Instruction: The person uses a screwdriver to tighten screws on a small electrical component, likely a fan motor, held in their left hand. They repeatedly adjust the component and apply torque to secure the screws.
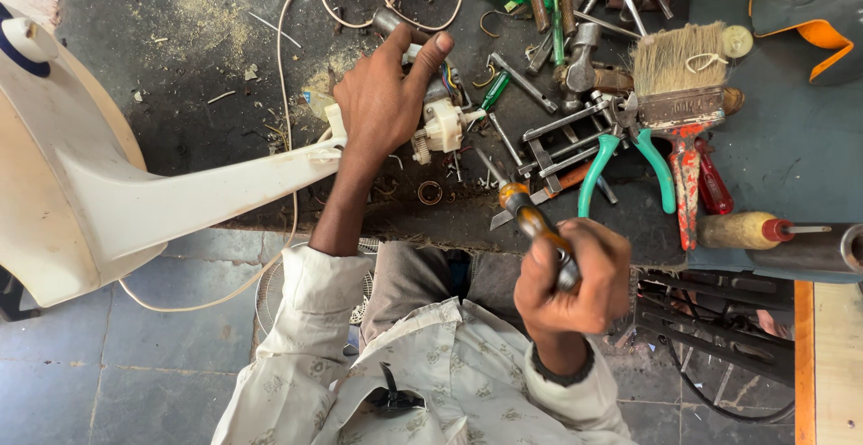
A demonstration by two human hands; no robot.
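Two hands are working: the left hand (382, 103) is gripping a small white motor assembly (440, 126), already bared with wires showing, at its fingertips; the right hand (571, 283) is clenching an orange-handled screwdriver (530, 220), its tip hovering short of the assembly.

Glossy amber plastic screwdriver handle (526, 211), smooth white plastic fan stand (135, 202), gritty matt dark workbench (198, 58).

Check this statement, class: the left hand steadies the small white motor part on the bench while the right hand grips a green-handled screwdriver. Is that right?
One detail is wrong. In the head view the right hand grips an amber-handled screwdriver, not green. The left hand does steady the white motor part.
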